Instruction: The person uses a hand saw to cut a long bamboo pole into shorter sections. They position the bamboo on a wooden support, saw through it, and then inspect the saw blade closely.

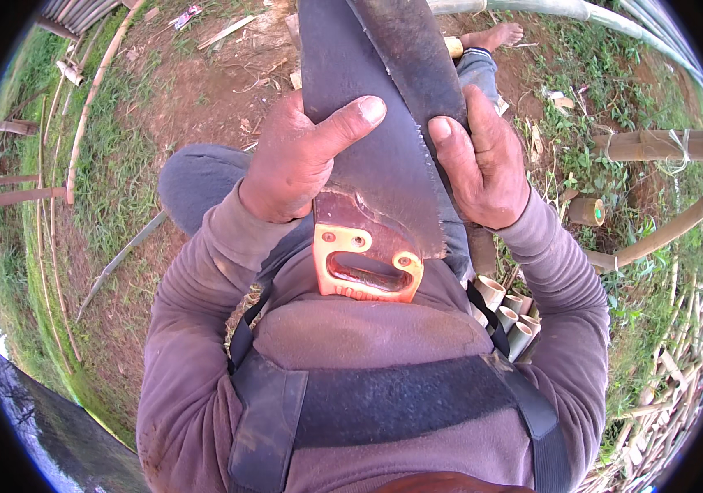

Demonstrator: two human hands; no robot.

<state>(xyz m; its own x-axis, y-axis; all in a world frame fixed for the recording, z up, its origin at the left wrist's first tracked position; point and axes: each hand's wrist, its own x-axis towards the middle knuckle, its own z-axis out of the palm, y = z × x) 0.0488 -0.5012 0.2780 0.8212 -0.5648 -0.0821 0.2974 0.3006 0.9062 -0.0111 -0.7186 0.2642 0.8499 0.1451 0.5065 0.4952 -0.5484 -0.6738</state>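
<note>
Head view: L hand [300, 156] pinches the saw [384, 164], mid-scene w/ handle [341, 239] near, R hand [485, 164] grips a dark flat piece [421, 62] on the right, so go slow, thumbs [353, 122] off the teeth [436, 193].

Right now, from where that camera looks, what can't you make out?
In the head view:
Handsaw: far end cut off by the upper edge.
Dark flat piece: far end also cut off there.
Left hand: fingers other than the thumb hidden behind the handsaw.
Right hand: fingertips hidden behind the dark flat piece.
Bright scrap, upper left: too small to identify.
</note>
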